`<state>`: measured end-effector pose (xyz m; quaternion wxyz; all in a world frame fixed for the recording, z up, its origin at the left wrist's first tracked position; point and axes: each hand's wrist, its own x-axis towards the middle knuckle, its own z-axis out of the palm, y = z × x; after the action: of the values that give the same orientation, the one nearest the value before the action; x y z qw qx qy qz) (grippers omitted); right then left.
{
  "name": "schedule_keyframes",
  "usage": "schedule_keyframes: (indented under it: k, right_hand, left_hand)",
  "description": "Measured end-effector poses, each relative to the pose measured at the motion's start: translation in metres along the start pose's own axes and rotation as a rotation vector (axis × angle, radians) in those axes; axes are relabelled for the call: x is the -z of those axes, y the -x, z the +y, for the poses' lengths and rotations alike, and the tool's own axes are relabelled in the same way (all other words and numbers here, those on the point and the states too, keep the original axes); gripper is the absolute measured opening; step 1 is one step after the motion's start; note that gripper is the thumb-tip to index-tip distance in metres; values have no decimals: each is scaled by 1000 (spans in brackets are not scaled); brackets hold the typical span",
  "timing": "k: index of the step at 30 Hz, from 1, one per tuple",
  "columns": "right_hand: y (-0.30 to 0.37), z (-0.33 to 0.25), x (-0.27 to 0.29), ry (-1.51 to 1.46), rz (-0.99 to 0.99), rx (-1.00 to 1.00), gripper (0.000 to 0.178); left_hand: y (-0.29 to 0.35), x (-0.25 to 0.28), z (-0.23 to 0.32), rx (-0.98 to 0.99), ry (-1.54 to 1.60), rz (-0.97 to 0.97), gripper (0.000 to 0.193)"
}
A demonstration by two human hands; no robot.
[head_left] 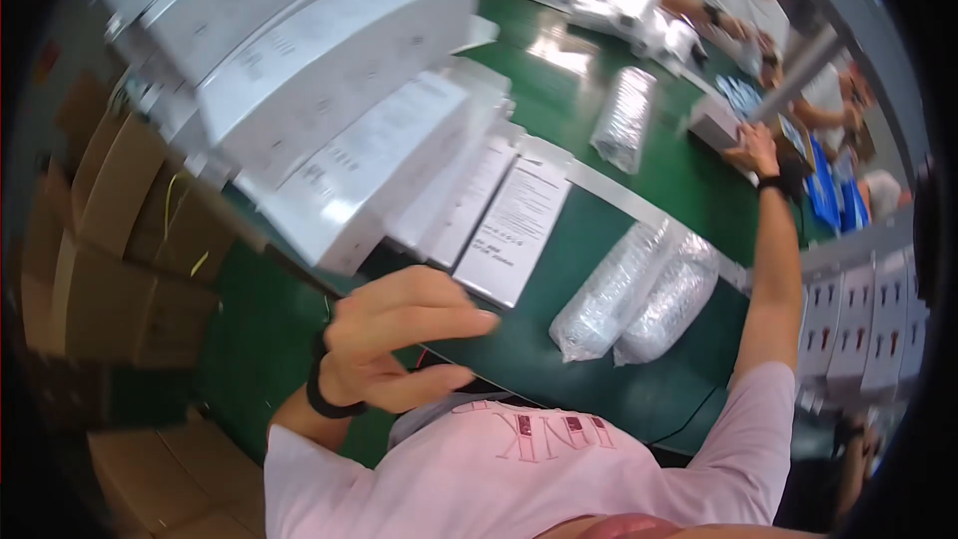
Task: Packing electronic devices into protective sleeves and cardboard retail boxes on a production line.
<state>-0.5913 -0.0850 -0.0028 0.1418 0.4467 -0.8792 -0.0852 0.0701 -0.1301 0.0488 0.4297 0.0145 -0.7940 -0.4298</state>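
Note:
My left hand (pixel 399 334) hovers over the near table edge, fingers bent and thumb apart, with nothing in it. Just beyond it lie flat white boxes, one of them a printed white box (pixel 514 225) with an open end flap. My right hand (pixel 755 150) reaches far out to the right, its fingers round the near end of a small white box (pixel 715 124). Between my arms rest two bubble-wrapped packages, the left package (pixel 609 289) and the right package (pixel 671 301), side by side. Farther back lies another bubble-wrapped package (pixel 626 120).
Large white boxes (pixel 339 60) are stacked high at the left. Brown cartons (pixel 130 230) stand left of the green table (pixel 519 344). Wrapped items (pixel 619 0) line the far side, where a person (pixel 738 0) works. A grey post (pixel 808 70) and blue bins (pixel 833 190) are right.

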Motion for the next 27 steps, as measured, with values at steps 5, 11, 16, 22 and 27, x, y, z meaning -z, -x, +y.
schedule_keyframes:
  k: [5,11,16,22,27]
  right_hand:
    - [-39,62,-69,-389,-62,-10,94]
    - [-23,32,-43,-156,124,31,76]
    - [-10,28,-16,-496,167,-23,77]
    - [67,-133,236,-782,602,555,71]
    - [-3,-251,397,-595,391,891,65]
  left_hand:
    - [-1,-18,6,-104,-39,-134,32]
    - [25,-8,18,4,68,6,31]
    - [25,-7,6,3,62,-10,30]
    - [32,-6,-2,107,70,63,34]
    - [6,-27,-14,-46,176,-108,34]
